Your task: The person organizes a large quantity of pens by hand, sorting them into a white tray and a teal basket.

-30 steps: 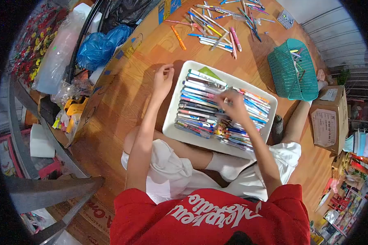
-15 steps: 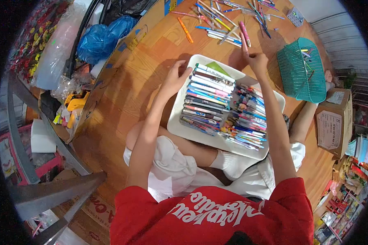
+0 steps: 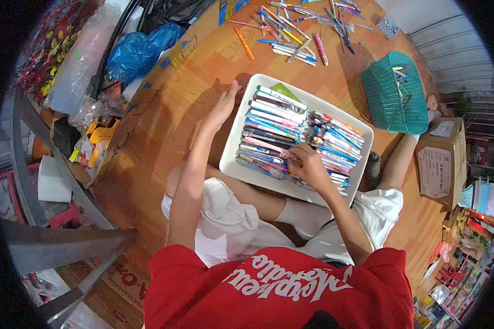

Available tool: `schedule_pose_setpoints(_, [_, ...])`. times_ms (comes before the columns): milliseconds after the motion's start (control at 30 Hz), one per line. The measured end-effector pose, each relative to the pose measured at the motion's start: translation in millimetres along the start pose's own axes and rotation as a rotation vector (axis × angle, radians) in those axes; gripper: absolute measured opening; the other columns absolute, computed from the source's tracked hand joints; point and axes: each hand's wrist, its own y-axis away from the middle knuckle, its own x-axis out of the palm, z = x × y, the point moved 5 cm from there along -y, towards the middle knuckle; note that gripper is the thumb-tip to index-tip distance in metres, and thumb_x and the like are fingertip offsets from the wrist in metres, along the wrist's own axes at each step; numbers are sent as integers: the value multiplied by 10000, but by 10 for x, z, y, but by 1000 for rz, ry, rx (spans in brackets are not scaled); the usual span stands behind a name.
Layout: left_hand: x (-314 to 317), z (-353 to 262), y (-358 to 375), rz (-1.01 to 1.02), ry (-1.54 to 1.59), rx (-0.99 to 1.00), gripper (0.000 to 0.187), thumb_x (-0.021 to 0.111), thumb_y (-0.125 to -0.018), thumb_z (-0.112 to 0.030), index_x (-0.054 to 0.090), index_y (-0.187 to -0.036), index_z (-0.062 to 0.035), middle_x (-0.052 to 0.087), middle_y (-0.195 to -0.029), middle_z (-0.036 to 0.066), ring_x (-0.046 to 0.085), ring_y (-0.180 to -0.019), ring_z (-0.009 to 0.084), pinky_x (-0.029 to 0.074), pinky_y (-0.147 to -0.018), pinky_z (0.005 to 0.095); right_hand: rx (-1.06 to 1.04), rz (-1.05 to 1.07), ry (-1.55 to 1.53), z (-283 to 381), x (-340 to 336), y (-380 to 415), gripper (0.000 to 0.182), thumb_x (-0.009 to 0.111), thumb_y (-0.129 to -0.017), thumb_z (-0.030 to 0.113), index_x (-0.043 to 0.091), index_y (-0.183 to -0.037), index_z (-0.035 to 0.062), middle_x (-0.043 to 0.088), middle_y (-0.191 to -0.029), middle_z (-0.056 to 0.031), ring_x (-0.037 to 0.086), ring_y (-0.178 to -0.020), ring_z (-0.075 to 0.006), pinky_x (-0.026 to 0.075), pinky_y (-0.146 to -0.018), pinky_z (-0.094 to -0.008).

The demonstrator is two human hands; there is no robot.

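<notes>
A white tray (image 3: pixel 231 143) in front of my folded legs holds many pens and markers in two columns. The left column of pens (image 3: pixel 271 123) lies fairly even; the right column of pens (image 3: pixel 340 145) looks more jumbled. My right hand (image 3: pixel 307 164) reaches into the tray's lower middle, its fingers pinched on the end of a pink pen (image 3: pixel 262 145) at the left column; the fingers partly hide it. Just outside the tray's left rim, my left hand (image 3: pixel 223 107) holds nothing, with fingers stretched out. A green flat piece (image 3: pixel 282 91) shows at the tray's top corner.
Loose pens (image 3: pixel 291 33) lie scattered on the wooden floor beyond the tray, with a pink marker (image 3: pixel 320 48) and an orange pen (image 3: pixel 244 44). To the right stand a teal basket (image 3: pixel 389 101) and a cardboard box (image 3: pixel 436 170). Metal bars (image 3: pixel 66 247) are at left.
My right hand has come back from the scattered pens into the tray, bringing a pink pen. My left hand has shifted left off the tray's rim, fingers straighter.
</notes>
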Motion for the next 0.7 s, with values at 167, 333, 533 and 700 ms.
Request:
schedule_pose_setpoints(167, [27, -12, -7, 37, -10, 6, 772, 274, -942, -582, 401, -1313, 83, 381, -1390, 225, 339, -1312, 287, 244, -1077, 351, -91, -58, 57, 15, 26, -134, 279, 680, -724, 42, 601, -983, -26, 550, -899, -167, 580, -767, -340, 489, -701, -402])
schedule_pose_setpoints(333, [24, -43, -13, 64, -10, 14, 766, 291, -936, -587, 392, -1332, 60, 368, -1403, 204, 322, -1323, 276, 223, -1090, 351, -49, -141, 71, -1, -326, -494, 218, 676, -776, 115, 619, -927, -32, 569, -810, -165, 566, -708, -317, 467, -637, -371])
schedule_pose_setpoints(533, [84, -50, -5, 52, -17, -10, 750, 311, -939, -572, 334, -1374, 38, 284, -1457, 195, 256, -1359, 279, 187, -1108, 343, -230, -430, 390, -936, -872, -1878, 242, 629, -755, 46, 562, -984, 4, 597, -837, -192, 599, -757, -367, 470, -654, -426])
schedule_pose_setpoints(700, [68, -58, -43, 118, -37, -5, 752, 324, -938, -564, 295, -1393, 34, 266, -1466, 195, 229, -1370, 278, 163, -1114, 336, -225, -367, 721, -1470, -680, -2484, 315, 653, -723, 95, 572, -1014, 7, 611, -915, -212, 590, -865, -396, 484, -741, -452])
